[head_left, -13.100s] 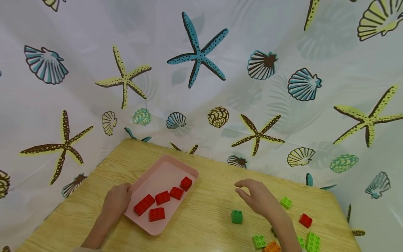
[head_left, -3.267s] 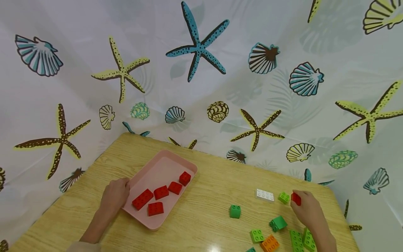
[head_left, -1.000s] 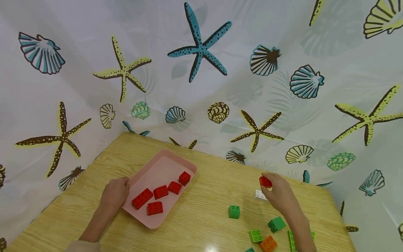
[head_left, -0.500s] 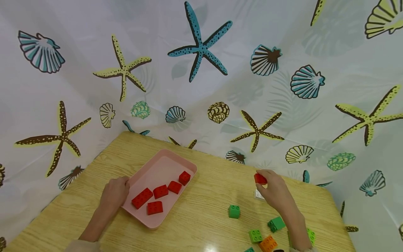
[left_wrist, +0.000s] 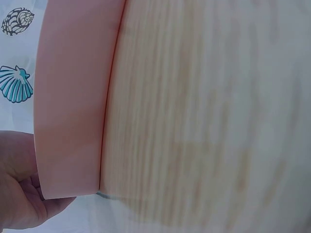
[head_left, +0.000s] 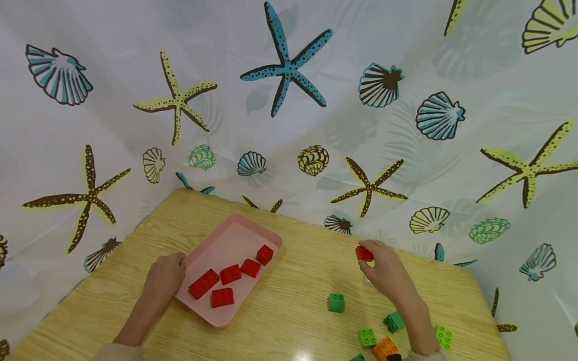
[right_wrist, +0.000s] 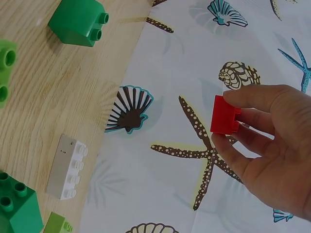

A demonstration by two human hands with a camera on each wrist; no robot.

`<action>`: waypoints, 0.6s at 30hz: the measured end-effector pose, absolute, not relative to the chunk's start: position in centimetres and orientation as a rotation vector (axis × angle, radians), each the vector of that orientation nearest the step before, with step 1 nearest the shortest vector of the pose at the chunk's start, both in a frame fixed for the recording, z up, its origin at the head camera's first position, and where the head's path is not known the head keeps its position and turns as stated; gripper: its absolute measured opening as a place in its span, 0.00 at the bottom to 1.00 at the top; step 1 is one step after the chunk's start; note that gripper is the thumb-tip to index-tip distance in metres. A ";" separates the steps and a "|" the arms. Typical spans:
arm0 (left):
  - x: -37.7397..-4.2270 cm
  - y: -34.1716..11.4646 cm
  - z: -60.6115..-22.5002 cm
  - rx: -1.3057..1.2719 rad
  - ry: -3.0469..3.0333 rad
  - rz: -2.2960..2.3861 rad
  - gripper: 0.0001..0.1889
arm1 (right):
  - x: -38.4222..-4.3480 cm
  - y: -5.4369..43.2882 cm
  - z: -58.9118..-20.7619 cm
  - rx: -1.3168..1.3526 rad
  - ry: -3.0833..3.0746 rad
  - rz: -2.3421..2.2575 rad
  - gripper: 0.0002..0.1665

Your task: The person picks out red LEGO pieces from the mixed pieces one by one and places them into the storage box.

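My left hand point(head_left: 165, 276) grips the left rim of a pink tray point(head_left: 236, 228). Curled fingers show at the tray's edge in the left wrist view. Several red toy bricks point(head_left: 204, 284) lie inside the tray. In the right wrist view my right hand point(right_wrist: 277, 131) pinches a red toy brick point(right_wrist: 222, 115) between thumb and fingers, its studs toward the palm. The head view has this hand raised over the table's far side, right of the tray. Beneath it a white brick point(right_wrist: 65, 167) is mostly hidden in the head view.
A dark green brick point(head_left: 336, 303) stands between tray and right arm. Nearer the front right lie a light green brick point(head_left: 367, 338), an orange brick point(head_left: 385, 348) and another green brick point(head_left: 394, 322). A patterned curtain point(head_left: 316, 125) hangs behind the wooden table point(head_left: 289, 281).
My right hand, empty at first, has picked up the red brick from the table's right side and carried it left past the white brick. My left hand stays on the tray.
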State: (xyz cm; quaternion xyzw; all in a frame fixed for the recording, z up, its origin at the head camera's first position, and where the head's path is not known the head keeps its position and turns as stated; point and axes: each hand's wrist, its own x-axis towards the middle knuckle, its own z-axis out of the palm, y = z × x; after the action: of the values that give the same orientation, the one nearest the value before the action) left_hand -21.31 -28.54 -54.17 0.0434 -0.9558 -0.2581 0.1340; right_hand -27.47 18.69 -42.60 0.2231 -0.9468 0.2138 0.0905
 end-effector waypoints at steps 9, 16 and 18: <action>-21.3 -28.6 -54.3 0.117 -2.771 -0.746 0.07 | -27.7 17.8 -42.8 0.707 -2.786 0.657 0.25; -21.3 -28.6 -54.2 0.127 -2.786 -0.752 0.08 | -27.9 17.2 -42.8 0.734 -2.778 0.660 0.25; -21.3 -28.6 -54.2 0.128 -2.785 -0.749 0.08 | -27.9 16.9 -42.7 0.736 -2.780 0.660 0.25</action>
State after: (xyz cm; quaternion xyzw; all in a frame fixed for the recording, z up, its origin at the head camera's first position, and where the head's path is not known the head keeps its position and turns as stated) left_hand -21.31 -28.58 -54.24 0.0438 -0.9569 -0.2575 0.1270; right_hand -27.88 16.93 -42.73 0.2483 -0.9379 0.2228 0.0955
